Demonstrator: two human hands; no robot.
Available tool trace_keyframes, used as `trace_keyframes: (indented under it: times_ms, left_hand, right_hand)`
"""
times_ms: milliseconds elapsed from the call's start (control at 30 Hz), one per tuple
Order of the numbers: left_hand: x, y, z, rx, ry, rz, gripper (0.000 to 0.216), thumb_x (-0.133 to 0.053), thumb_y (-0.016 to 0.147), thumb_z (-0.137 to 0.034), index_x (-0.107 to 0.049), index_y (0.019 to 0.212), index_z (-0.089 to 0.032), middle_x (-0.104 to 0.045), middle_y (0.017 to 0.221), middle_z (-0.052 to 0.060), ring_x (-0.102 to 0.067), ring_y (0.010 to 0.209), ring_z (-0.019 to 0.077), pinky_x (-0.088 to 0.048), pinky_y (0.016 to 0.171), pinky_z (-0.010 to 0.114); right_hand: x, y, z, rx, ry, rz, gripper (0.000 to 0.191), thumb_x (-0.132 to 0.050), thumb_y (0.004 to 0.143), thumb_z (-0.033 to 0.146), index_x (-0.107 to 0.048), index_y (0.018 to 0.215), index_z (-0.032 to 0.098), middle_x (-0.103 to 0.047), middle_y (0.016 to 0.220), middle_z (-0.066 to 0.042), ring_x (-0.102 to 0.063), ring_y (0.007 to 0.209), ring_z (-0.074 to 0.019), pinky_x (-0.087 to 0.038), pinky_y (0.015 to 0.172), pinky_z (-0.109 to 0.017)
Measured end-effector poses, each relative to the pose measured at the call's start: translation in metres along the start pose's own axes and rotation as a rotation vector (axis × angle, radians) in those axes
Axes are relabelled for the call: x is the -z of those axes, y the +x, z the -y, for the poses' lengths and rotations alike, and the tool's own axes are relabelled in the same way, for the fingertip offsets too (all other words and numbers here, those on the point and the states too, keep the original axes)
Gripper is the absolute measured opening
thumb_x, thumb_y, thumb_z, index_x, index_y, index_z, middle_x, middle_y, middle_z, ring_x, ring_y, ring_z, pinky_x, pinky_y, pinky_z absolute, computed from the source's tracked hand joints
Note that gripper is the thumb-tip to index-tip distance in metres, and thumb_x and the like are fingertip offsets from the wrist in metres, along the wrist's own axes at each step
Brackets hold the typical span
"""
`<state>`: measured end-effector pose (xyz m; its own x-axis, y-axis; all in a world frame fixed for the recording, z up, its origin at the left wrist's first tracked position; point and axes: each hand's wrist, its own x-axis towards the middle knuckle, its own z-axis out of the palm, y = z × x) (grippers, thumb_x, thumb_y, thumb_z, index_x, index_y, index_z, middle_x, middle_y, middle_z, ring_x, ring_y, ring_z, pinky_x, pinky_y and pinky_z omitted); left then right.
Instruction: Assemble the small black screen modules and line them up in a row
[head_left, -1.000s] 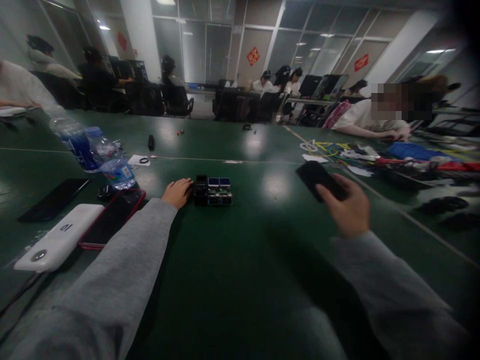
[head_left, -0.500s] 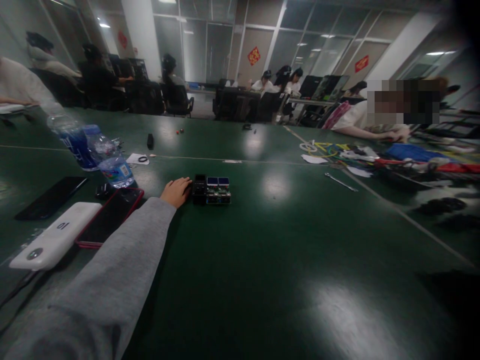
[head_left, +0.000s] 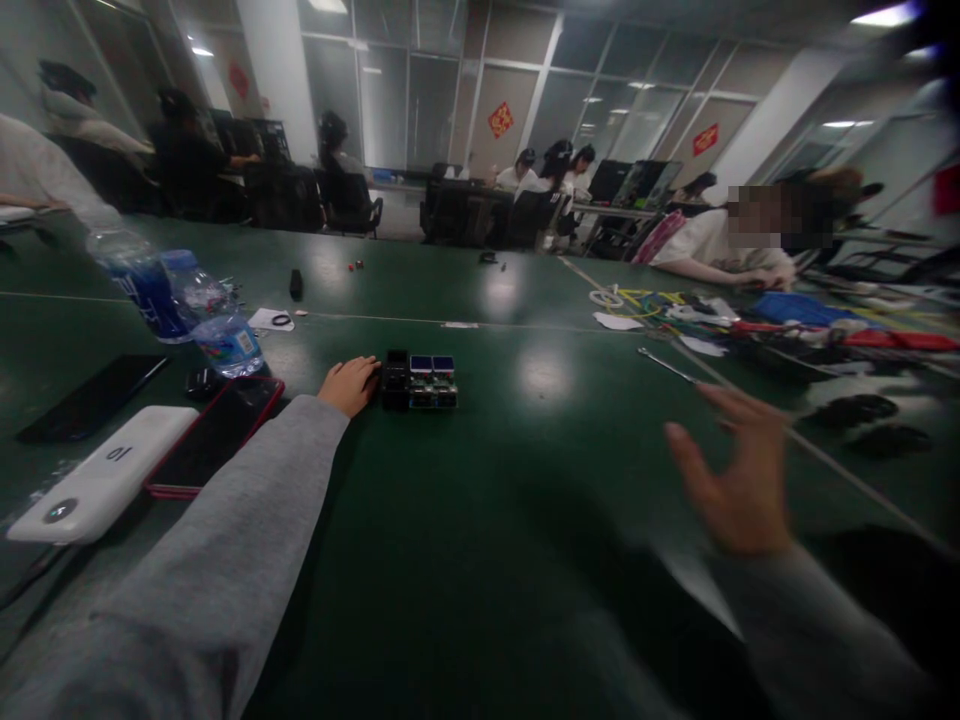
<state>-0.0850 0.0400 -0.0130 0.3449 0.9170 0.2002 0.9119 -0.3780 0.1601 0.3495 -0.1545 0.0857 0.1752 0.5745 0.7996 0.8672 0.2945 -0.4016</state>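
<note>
Resting on the dark green table (head_left: pixel 480 480), my left hand (head_left: pixel 350 386) has its fingers stretched toward a small black block (head_left: pixel 396 380), with the fingertips at its left side. Against the block's right side sits a small circuit board (head_left: pixel 433 382) with two dark, white-edged screens or panels on top. My right hand (head_left: pixel 744 475) is in the air at the right, slightly blurred, thumb and fingers apart and nothing in it. Just beyond its fingers lies a metal wrench (head_left: pixel 666 365).
Left of my forearm lie a red-edged phone (head_left: pixel 217 435), a white power bank (head_left: pixel 105 475) with a cable, and a black phone-like slab (head_left: pixel 94 397). Plastic bottles (head_left: pixel 214 315) stand behind. A heap of cables (head_left: pixel 780 310) is at the right, near a seated person (head_left: pixel 705 245).
My right hand has come into view from the lower right. The left hand keeps its place beside the black block. The view has shifted slightly.
</note>
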Motion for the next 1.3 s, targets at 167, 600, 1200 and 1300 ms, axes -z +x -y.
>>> trace_keyframes:
  times_ms: [167, 600, 1200, 1300]
  left_hand:
    - [0.001, -0.001, -0.001, 0.002, -0.011, -0.005, 0.042, -0.037, 0.093, -0.031, -0.046, 0.133, -0.024, -0.045, 0.145, 0.005, -0.040, 0.133, 0.0207, -0.032, 0.110, 0.045]
    - [0.001, -0.001, -0.002, 0.007, -0.017, 0.002, 0.042, -0.037, 0.093, -0.032, -0.046, 0.133, -0.024, -0.044, 0.145, 0.005, -0.039, 0.133, 0.0222, -0.031, 0.110, 0.047]
    - [-0.002, 0.001, 0.002, 0.003, -0.006, 0.004, 0.044, -0.037, 0.092, -0.031, -0.045, 0.134, -0.022, -0.044, 0.145, 0.006, -0.039, 0.134, 0.0221, -0.031, 0.111, 0.046]
    - [-0.002, 0.001, 0.002, 0.004, -0.011, -0.003, 0.042, -0.037, 0.092, -0.031, -0.045, 0.133, -0.024, -0.044, 0.145, 0.005, -0.039, 0.134, 0.0216, -0.031, 0.111, 0.046]
  right_hand:
    - [-0.128, -0.014, 0.074, 0.266, 0.106, 0.406, 0.046, -0.046, 0.093, 0.050, -0.043, 0.133, 0.027, -0.047, 0.130, -0.012, -0.043, 0.122, -0.0315, -0.042, 0.097, -0.056]
    - [-0.186, -0.022, 0.065, 0.260, 0.035, 0.540, 0.034, -0.062, 0.087, 0.043, -0.050, 0.107, 0.019, -0.051, 0.108, -0.011, -0.054, 0.095, -0.0284, -0.049, 0.078, -0.044]
    - [-0.192, -0.025, 0.058, 0.043, 0.170, 0.475, 0.032, -0.051, 0.088, 0.032, -0.048, 0.117, 0.018, -0.056, 0.109, -0.012, -0.059, 0.089, -0.0262, -0.052, 0.076, -0.042]
    - [-0.197, -0.024, 0.051, -0.044, 0.209, 0.462, 0.029, -0.044, 0.093, 0.037, -0.050, 0.115, 0.018, -0.060, 0.098, -0.010, -0.059, 0.087, -0.0255, -0.050, 0.078, -0.043]
